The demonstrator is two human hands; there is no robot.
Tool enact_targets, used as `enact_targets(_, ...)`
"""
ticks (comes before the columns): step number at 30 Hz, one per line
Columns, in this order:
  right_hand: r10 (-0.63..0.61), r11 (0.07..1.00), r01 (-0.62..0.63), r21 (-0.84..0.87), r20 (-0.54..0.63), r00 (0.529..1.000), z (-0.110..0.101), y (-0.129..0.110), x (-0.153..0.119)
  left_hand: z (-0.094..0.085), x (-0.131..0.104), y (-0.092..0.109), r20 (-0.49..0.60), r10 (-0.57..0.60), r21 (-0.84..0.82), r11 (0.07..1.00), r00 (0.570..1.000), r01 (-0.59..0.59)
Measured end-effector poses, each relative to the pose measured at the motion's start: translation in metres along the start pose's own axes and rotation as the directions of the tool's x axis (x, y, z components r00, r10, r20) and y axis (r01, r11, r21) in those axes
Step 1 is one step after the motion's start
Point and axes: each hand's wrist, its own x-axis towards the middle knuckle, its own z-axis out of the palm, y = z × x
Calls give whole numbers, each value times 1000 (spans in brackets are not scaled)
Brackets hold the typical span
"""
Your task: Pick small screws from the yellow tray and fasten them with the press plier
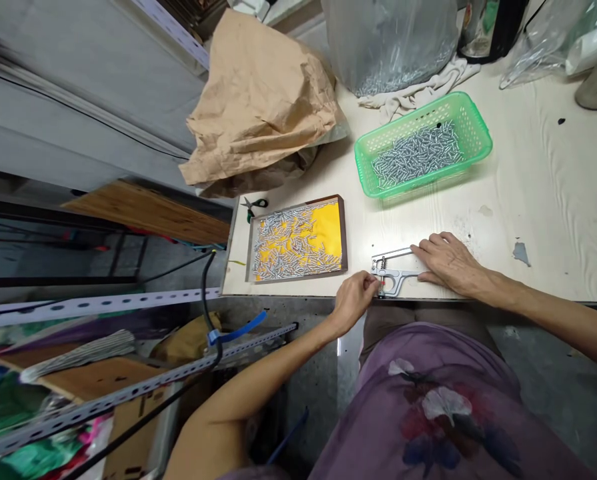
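A silver hand press [395, 273] with two long handles and a small spring lies at the table's front edge. My right hand [448, 263] grips its right end, fingers on the upper handle and thumb by the lower one. At the tool's left end, my left hand [355, 300] is closed in a pinch; what its fingertips hold is hidden. A small red spot shows beside them. To the left, a shallow tray [345, 233] with a yellow bottom holds many small silver spring-like pieces [288, 243]. Similar pieces [418, 153] fill the bottom of a green basket [473, 160].
Small scissors [253, 207] lie at the table's left edge, behind the tray. A crumpled brown paper bag [268, 100] stands at the back left. Behind the basket are a large clear plastic bag [388, 40] and a white cloth [418, 90]. Metal shelving [98, 407] stands lower left.
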Motion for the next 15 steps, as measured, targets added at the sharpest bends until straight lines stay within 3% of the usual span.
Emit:
enact_targets(1, 0, 1000, 0, 4, -3, 1000, 0, -1, 0, 2, -1, -1, -83, 148, 105, 985, 985, -139)
enact_targets(3, 3, 1000, -3, 9, 1, 1000, 1, -2, -1, 7, 3, 1, -129, 432, 277, 880, 893, -385)
enact_targets(5, 14, 1000, -14, 10, 10, 1000, 2, -4, -2, 14, 13, 5, -50, 627, 376, 733, 778, -567)
enact_targets(7, 31, 999, -31, 13, 8, 999, 4, -5, -4, 19, 26, 12, 44, 717, 425, 616, 695, -663)
enact_targets(10, 53, 998, -53, 29, -14, 998, 7, -5, -9, 22, 42, 21, 153, 731, 460, 543, 665, -703)
enact_targets(15, 92, 995, -93, 30, 38, 995, 6, -6, -12, 19, 46, 30, 254, 685, 529, 492, 683, -691)
